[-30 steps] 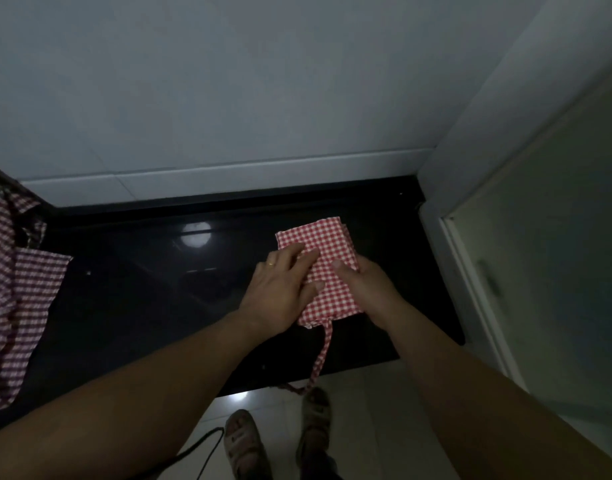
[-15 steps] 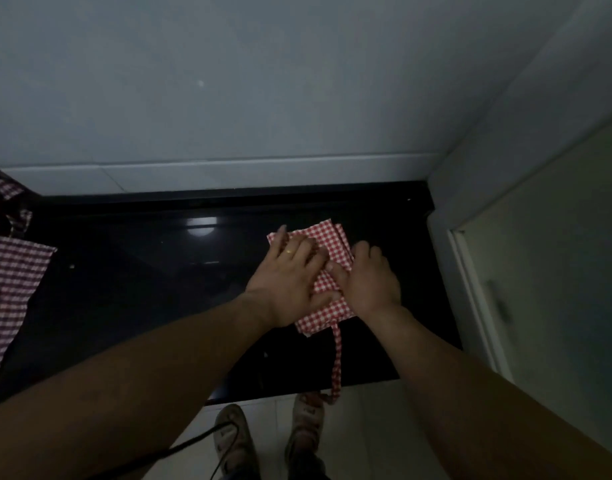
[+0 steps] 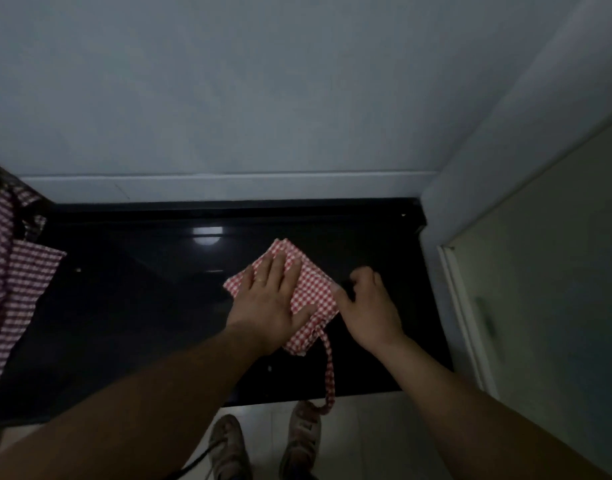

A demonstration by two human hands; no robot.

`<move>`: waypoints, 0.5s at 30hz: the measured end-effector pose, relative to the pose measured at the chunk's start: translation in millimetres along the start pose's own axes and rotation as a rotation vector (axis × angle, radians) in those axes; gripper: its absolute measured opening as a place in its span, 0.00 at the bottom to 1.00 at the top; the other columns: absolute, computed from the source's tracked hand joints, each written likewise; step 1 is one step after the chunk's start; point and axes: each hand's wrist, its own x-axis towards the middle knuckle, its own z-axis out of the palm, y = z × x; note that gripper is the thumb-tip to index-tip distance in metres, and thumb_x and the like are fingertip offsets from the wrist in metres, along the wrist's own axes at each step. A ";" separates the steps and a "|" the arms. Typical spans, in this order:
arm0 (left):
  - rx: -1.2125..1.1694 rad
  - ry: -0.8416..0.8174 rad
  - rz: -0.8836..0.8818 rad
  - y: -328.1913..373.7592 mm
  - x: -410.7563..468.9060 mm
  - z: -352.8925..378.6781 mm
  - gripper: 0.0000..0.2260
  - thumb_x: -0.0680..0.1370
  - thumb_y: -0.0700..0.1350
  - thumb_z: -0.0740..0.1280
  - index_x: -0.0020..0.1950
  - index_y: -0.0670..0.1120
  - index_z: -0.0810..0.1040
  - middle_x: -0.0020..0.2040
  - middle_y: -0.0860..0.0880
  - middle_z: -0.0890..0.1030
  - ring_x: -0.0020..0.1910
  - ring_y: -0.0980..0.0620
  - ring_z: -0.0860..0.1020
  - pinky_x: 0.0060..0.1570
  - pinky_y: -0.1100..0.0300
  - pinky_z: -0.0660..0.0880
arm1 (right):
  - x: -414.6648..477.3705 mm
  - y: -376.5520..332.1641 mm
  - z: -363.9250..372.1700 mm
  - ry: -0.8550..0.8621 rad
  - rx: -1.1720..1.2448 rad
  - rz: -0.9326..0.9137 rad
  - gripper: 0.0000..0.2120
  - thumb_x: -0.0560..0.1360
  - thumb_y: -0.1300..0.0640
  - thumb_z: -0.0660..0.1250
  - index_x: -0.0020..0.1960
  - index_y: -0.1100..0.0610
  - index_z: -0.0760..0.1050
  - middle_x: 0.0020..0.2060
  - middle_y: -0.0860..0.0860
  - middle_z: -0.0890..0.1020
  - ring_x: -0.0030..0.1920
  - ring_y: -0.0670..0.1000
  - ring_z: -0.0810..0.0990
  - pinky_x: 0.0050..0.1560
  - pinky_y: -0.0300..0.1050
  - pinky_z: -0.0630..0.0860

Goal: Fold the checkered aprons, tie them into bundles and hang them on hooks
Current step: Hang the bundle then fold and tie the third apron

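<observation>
A folded red-and-white checkered apron (image 3: 311,282) lies as a small square on the black glossy counter (image 3: 142,306). My left hand (image 3: 270,299) presses flat on its left half, fingers spread, a ring on one finger. My right hand (image 3: 370,306) rests at the apron's right edge with fingers curled; its thumb touches the cloth. One apron strap (image 3: 329,372) trails from the fold's near corner over the counter's front edge. More unfolded checkered aprons (image 3: 10,292) are heaped at the counter's far left.
A pale wall rises behind the counter, and a wall corner with a light door (image 3: 540,306) closes the right side. Below the counter edge are a tiled floor and my two feet in sandals (image 3: 263,441). A dark cable (image 3: 197,462) runs near my left foot.
The folded apron has been turned so that it sits diamond-wise. My right hand slid off its top to the right edge; my left hand still presses it down.
</observation>
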 end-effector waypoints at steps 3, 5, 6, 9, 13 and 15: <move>0.078 -0.030 -0.168 -7.8 -30.1 -16.2 0.47 0.77 0.77 0.40 0.86 0.46 0.43 0.85 0.38 0.50 0.82 0.37 0.53 0.77 0.35 0.53 | -17.6 -11.2 9.1 -0.146 -0.033 -0.065 0.20 0.78 0.32 0.63 0.54 0.48 0.75 0.54 0.48 0.79 0.53 0.49 0.79 0.52 0.47 0.77; 0.158 -0.034 -0.200 -13.6 -36.8 -24.9 0.49 0.77 0.77 0.40 0.85 0.42 0.52 0.82 0.37 0.59 0.80 0.37 0.59 0.77 0.34 0.52 | -19.8 -26.1 15.4 -0.281 -0.005 -0.113 0.19 0.77 0.34 0.66 0.54 0.49 0.77 0.53 0.48 0.81 0.53 0.49 0.80 0.51 0.46 0.76; 0.179 -0.012 -0.188 -17.8 -40.9 -27.8 0.48 0.77 0.77 0.41 0.84 0.41 0.55 0.81 0.38 0.60 0.81 0.38 0.58 0.78 0.34 0.49 | -21.6 -35.1 17.0 -0.336 0.012 -0.133 0.19 0.76 0.36 0.68 0.57 0.49 0.77 0.54 0.47 0.81 0.53 0.49 0.81 0.53 0.47 0.77; 0.101 0.060 -0.055 -31.5 -52.6 -21.6 0.42 0.80 0.75 0.40 0.86 0.50 0.48 0.86 0.43 0.52 0.85 0.42 0.45 0.79 0.36 0.37 | -24.7 -49.8 26.0 -0.365 -0.013 -0.185 0.14 0.77 0.40 0.69 0.57 0.46 0.74 0.55 0.46 0.82 0.53 0.48 0.81 0.55 0.50 0.79; 0.010 -0.006 -0.016 -43.0 -63.5 -8.2 0.36 0.80 0.75 0.37 0.84 0.61 0.36 0.86 0.47 0.41 0.84 0.45 0.36 0.77 0.36 0.31 | -23.3 -52.2 35.0 -0.314 -0.076 -0.206 0.10 0.78 0.40 0.67 0.52 0.45 0.72 0.50 0.45 0.81 0.49 0.48 0.80 0.52 0.51 0.79; -0.004 0.033 -0.047 -48.5 -63.0 -6.3 0.37 0.79 0.76 0.39 0.85 0.61 0.40 0.86 0.46 0.47 0.85 0.44 0.43 0.78 0.34 0.35 | -22.5 -54.3 39.8 -0.309 -0.103 -0.204 0.11 0.78 0.39 0.66 0.53 0.45 0.73 0.49 0.44 0.81 0.49 0.47 0.80 0.50 0.49 0.78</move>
